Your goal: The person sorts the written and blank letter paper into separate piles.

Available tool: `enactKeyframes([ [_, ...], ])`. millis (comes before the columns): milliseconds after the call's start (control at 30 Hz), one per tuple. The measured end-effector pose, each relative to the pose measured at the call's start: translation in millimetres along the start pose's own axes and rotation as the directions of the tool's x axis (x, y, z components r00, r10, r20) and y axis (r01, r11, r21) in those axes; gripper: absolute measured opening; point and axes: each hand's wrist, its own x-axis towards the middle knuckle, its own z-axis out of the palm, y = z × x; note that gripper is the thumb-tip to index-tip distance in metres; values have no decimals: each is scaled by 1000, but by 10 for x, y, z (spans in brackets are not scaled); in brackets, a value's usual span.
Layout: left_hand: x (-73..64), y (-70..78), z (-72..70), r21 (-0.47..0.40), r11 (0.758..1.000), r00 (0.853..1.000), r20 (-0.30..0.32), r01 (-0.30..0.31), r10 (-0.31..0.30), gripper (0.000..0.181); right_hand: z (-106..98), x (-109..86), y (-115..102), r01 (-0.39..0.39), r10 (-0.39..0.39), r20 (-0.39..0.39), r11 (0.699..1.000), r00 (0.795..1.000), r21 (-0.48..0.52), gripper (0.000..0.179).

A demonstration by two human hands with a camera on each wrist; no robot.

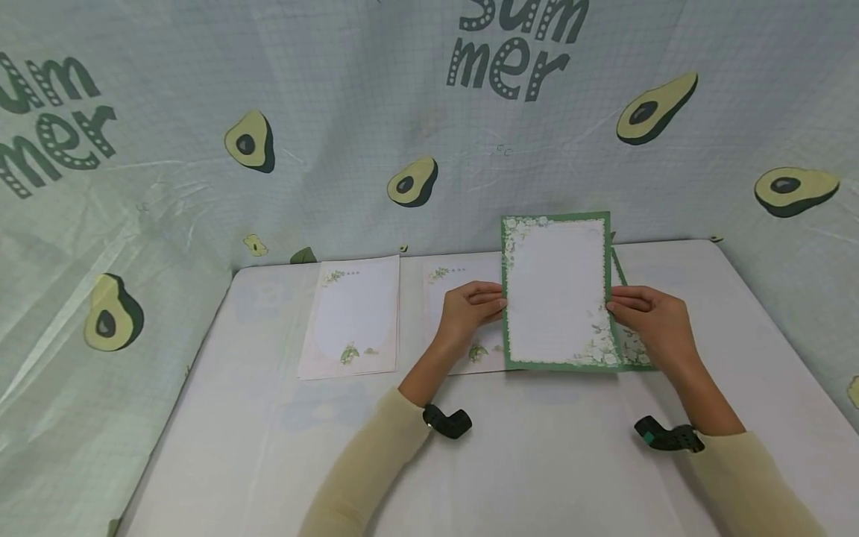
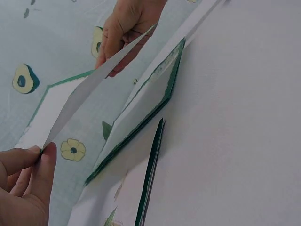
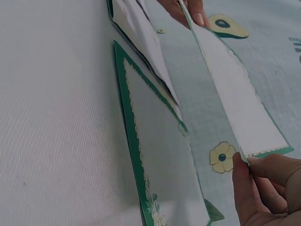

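A sheet of paper point(image 1: 553, 291) with a green border and white flowers is held up above the table, facing the head camera. My left hand point(image 1: 467, 317) pinches its left edge between thumb and fingers, and my right hand point(image 1: 654, 324) pinches the right edge. Both wrist views show the sheet lifted, with air beneath it. Under it lies another green-bordered sheet point(image 3: 162, 146), partly hidden in the head view. Beside that is a pale pink sheet point(image 1: 436, 298) with leaf prints, overlapped by the raised paper and my left hand.
Farther left on the white table point(image 1: 322, 440) lies a small pile of pink sheets point(image 1: 356, 321) with leaf prints. A cloth wall point(image 1: 335, 112) printed with avocados rises right behind the table's back edge. Dark wrist devices point(image 1: 448, 422) sit on both wrists.
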Motion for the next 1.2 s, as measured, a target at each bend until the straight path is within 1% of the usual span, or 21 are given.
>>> enactKeyframes([
  [133, 24, 0, 55, -11, 1000, 1000, 6, 7, -7, 27, -47, -10, -10, 7, -7, -16, 1000, 1000, -31, 45],
  [300, 54, -2, 131, -4, 1000, 1000, 22, -7, 7, 28, -116, -19, -18, -9, 7, -40, 998, 999, -56, 45],
  [467, 82, -9, 201, -9, 1000, 999, 39, -14, 14, 28, -187, -7, 4, -33, 31, -51, 998, 998, -51, 44],
  [667, 105, -29, 256, -11, 1000, 999, 42, -12, 12, 28, -249, 19, 27, -35, 31, -66, 998, 997, -60, 43],
  [800, 119, -34, 290, -24, 1000, 999, 43, -18, 19, 29, -278, 24, 24, -36, 33, -75, 999, 997, -38, 41],
  [1000, 125, -30, 321, -38, 999, 999, 47, -21, 23, 28, -308, 24, 4, -43, 42, -73, 999, 996, -14, 38],
  [1200, 138, -37, 349, -49, 999, 999, 39, -8, 10, 28, -328, 24, 7, -48, 47, -78, 999, 996, -18, 39],
])
